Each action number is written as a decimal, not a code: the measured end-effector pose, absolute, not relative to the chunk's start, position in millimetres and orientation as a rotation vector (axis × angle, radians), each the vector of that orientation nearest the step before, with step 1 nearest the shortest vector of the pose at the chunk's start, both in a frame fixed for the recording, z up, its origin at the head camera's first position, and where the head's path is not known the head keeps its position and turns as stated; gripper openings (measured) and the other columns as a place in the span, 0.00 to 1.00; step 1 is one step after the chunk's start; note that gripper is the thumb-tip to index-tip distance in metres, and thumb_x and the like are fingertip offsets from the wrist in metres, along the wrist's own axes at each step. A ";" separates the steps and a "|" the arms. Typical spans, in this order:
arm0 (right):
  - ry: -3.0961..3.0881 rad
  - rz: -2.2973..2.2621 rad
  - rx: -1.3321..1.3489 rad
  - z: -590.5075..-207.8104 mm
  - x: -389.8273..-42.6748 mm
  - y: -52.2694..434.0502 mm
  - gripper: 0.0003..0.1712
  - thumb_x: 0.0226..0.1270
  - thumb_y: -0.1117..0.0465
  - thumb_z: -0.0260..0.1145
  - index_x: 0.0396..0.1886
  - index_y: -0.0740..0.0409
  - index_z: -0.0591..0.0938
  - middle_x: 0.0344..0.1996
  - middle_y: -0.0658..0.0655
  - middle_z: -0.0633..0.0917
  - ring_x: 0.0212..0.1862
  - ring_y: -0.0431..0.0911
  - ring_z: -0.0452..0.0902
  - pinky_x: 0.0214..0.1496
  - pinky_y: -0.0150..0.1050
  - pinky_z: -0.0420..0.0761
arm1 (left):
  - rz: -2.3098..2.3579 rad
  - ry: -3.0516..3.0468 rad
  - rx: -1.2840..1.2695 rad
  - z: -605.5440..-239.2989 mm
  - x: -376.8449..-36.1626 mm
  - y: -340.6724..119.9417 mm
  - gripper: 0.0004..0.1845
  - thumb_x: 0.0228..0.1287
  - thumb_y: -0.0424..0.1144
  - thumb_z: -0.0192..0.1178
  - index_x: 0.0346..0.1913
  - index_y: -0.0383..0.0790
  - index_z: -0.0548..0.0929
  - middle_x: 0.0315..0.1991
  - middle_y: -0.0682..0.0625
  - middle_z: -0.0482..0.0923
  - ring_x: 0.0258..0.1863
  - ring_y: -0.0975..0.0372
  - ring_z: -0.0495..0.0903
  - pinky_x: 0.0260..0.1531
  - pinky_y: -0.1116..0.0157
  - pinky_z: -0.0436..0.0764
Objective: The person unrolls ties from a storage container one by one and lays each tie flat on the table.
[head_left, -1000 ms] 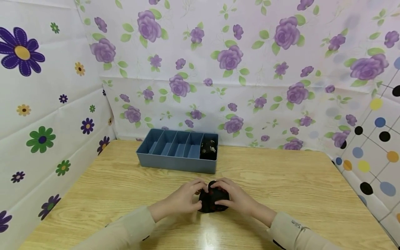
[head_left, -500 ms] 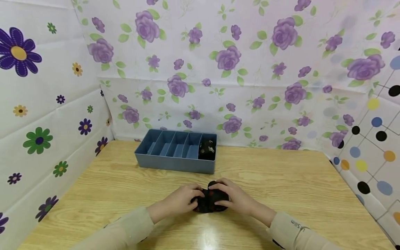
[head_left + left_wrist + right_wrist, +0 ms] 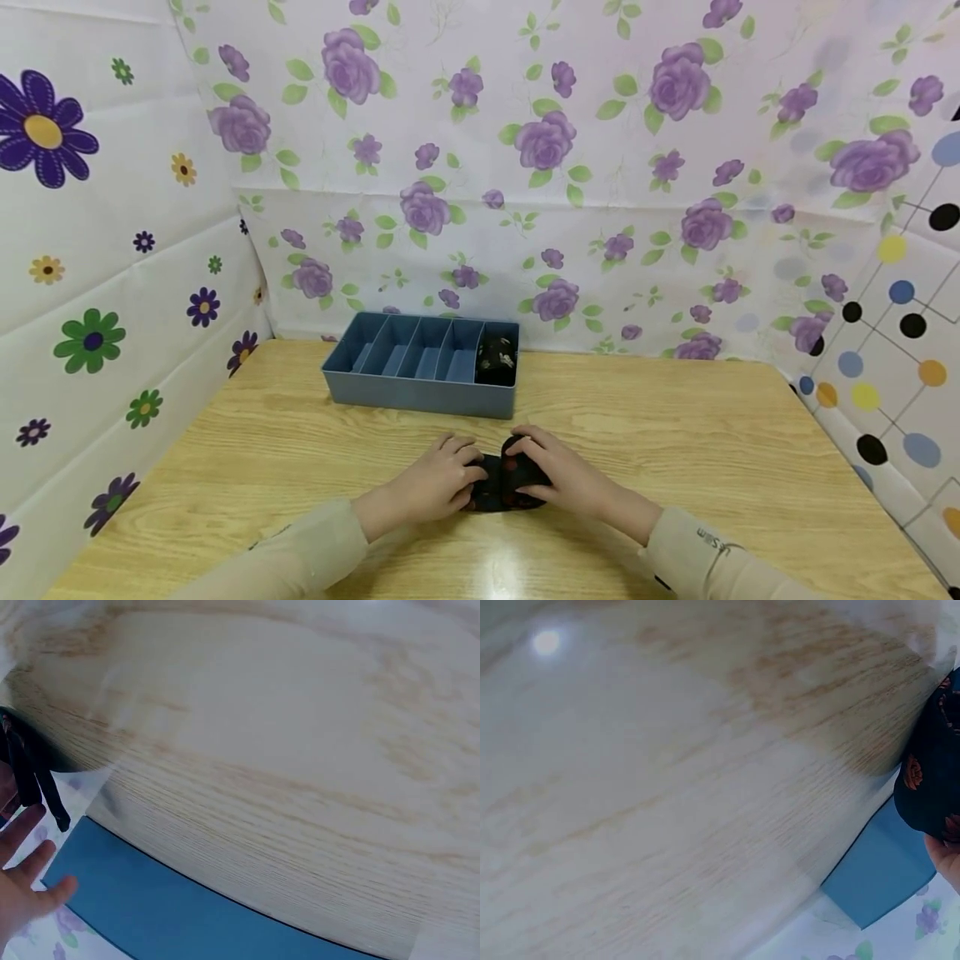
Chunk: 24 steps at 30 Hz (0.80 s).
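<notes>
Wood table (image 3: 675, 433): dark bundle (image 3: 497, 358) stowed inside blue box (image 3: 420, 395), right end. Before box, right hand (image 3: 558, 471) grips cloth (image 3: 519, 477), folding unfinished; left hand (image 3: 431, 482), hold unclear

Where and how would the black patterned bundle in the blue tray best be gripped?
Probably by its upper part, pinched from above: the black patterned bundle sits in the rightmost compartment of the blue tray, walls hemming its sides, top open.
</notes>
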State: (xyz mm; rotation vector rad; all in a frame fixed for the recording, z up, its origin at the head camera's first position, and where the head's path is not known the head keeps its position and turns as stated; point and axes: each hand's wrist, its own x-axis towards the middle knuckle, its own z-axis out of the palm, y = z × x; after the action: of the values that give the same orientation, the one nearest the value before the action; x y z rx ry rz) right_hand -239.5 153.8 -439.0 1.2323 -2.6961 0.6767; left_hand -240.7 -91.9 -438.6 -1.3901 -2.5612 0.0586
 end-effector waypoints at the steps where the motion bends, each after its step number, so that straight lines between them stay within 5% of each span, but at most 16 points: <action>1: -2.687 0.667 1.237 -438.8 -239.5 154.0 0.24 0.58 0.58 0.70 0.52 0.53 0.73 0.63 0.64 0.68 0.61 0.56 0.70 0.57 0.50 0.77 | 0.057 -2.542 -1.398 -438.7 -240.7 -91.1 0.10 0.62 0.40 0.61 0.45 0.47 0.84 0.48 0.49 0.79 0.56 0.55 0.76 0.57 0.55 0.76; 13: -2.641 0.525 1.273 -434.0 -240.0 154.1 0.25 0.55 0.61 0.73 0.51 0.55 0.73 0.63 0.62 0.71 0.62 0.54 0.70 0.59 0.49 0.76 | 0.126 -2.611 -1.492 -444.6 -235.6 -82.8 0.21 0.65 0.44 0.60 0.60 0.47 0.76 0.61 0.45 0.74 0.59 0.56 0.75 0.57 0.63 0.77; 24: -2.747 0.277 1.350 -428.3 -245.1 156.7 0.32 0.55 0.60 0.72 0.62 0.48 0.74 0.59 0.62 0.70 0.55 0.53 0.73 0.53 0.48 0.79 | 0.047 -2.806 -1.556 -441.1 -239.1 -86.0 0.28 0.67 0.48 0.56 0.69 0.51 0.66 0.68 0.44 0.64 0.66 0.54 0.68 0.59 0.62 0.75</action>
State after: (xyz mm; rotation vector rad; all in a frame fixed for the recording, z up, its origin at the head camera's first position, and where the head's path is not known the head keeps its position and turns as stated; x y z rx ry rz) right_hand -245.1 156.7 -428.3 1.3501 -2.7471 0.2772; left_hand -239.1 -86.0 -441.1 -1.5555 -2.8060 0.0468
